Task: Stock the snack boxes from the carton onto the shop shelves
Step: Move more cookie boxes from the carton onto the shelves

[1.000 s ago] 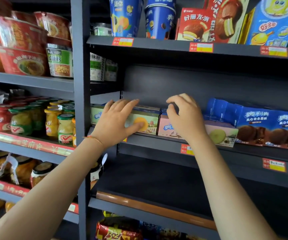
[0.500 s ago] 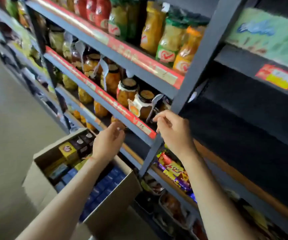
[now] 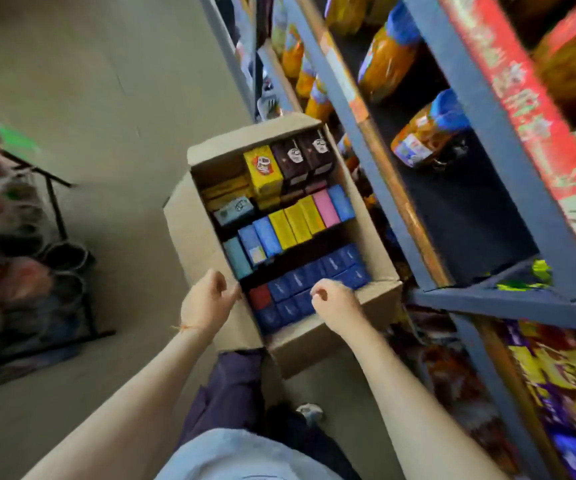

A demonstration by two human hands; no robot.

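So a second ago both hands were up at the shelf nudging the fruit-picture boxes into line, and now the view has swung straight down to the floor. That reads to me like one batch is placed and it's time for a refill.

Far left of the frame there's a blurry black wire rack (image 3: 54, 216) with reddish bags, not part of this. Just left of centre, the left hand (image 3: 206, 303) hovers over the near left rim of the open brown cardboard carton (image 3: 203, 251), fingers loosely curled, holding nothing. The carton sits on the floor, centre frame, still well stocked: dark blue snack boxes (image 3: 314, 278) in the nearest row, then light blue, yellow and pink boxes (image 3: 293, 226), then yellow and brown ones at the far end. The right hand (image 3: 335, 299) is right above the dark blue row, fingers curled but empty too.

On the right, the grey metal shop shelves (image 3: 480, 140) hold orange jars (image 3: 428, 133) and have a bare dark stretch.

My guess is the dark blue boxes get grabbed next.
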